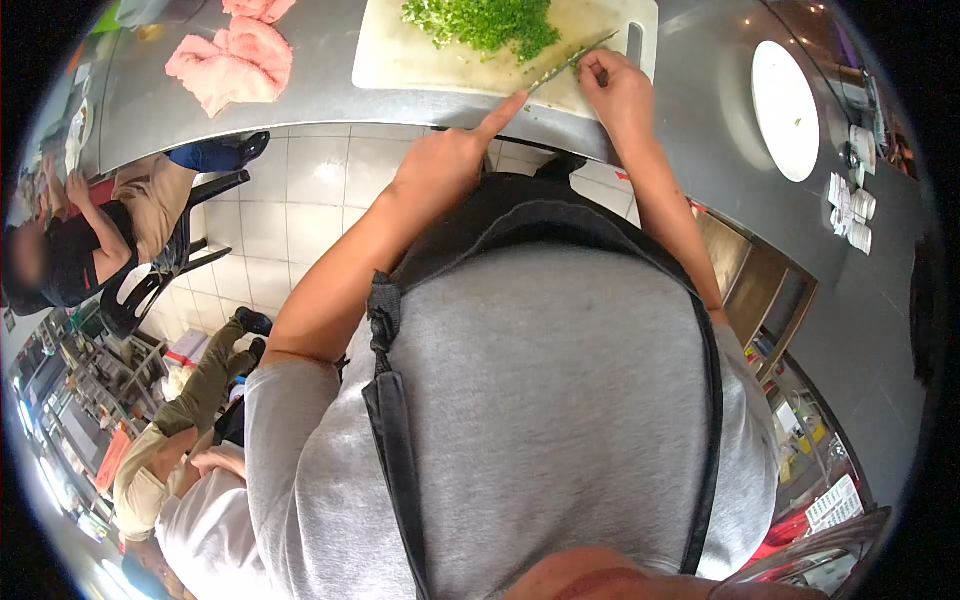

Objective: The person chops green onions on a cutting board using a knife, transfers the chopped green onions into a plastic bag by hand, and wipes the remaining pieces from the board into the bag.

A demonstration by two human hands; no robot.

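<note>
Steel tabletop (pixel 700 130), white cutting board (pixel 440 73) lying close to its near edge, probably to keep the work within easy reach. Chopped greens (pixel 485 22) heaped on the board's upper part; loose bits lie between heap and blade. Knife (pixel 560 72) slants across the board's right part, tip up toward the slot, green scraps clinging to it.

Left hand (pixel 440 160): grip closed on the knife, index finger laid forward along it, likely to steady the blade. Right hand (pixel 620 100): fingers curled in, beside the blade near its tip, perhaps to guide it or clear scraps. Cannot tell whether that grip pinches anything; bits of green show by the fingertips.

Pink cloth (pixel 235 65) crumpled left of the board, apart from the food, presumably kept for wiping. White plate (pixel 785 110) well to the right, out of the chopping space, a small speck on it. Small white dishes (pixel 850 210) beyond; number and kind hard to make out.

Hidden: knife handle, under the left hand; right palm, turned away. Cut off by the frame: far edge of the board, top of the heap. Seated person (pixel 105 235) at far left, bent by the lens, apart from this work.
</note>
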